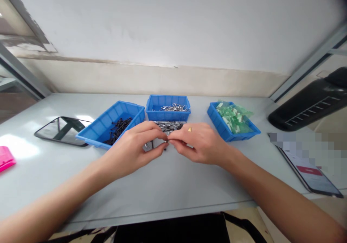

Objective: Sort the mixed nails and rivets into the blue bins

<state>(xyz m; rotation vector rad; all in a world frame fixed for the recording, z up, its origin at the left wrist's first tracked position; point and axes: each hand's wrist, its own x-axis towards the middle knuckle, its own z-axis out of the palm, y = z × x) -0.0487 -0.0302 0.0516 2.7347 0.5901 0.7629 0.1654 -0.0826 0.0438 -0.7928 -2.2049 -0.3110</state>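
My left hand (135,142) and my right hand (199,142) meet fingertip to fingertip over the middle of the table. Both are closed in a pinch around something small, mostly hidden by the fingers. A gold ring (189,129) is on the right hand. Just behind the fingertips lies a pile of thin silver metal pins (169,124) mixed with black pieces. Left of it, a blue bin (94,129) holds black screw-like pieces (119,129). Behind the pile, another blue bin (168,100) holds thin silver metal pins (176,108).
At right, a blue bin (238,137) holds green plastic packets (233,118). Beyond it are a black bottle (306,107) and a phone (303,169) near the edge. A black-rimmed reflective panel (63,131) lies at left, a pink object (5,159) farther left. A wall (173,30) closes the back.
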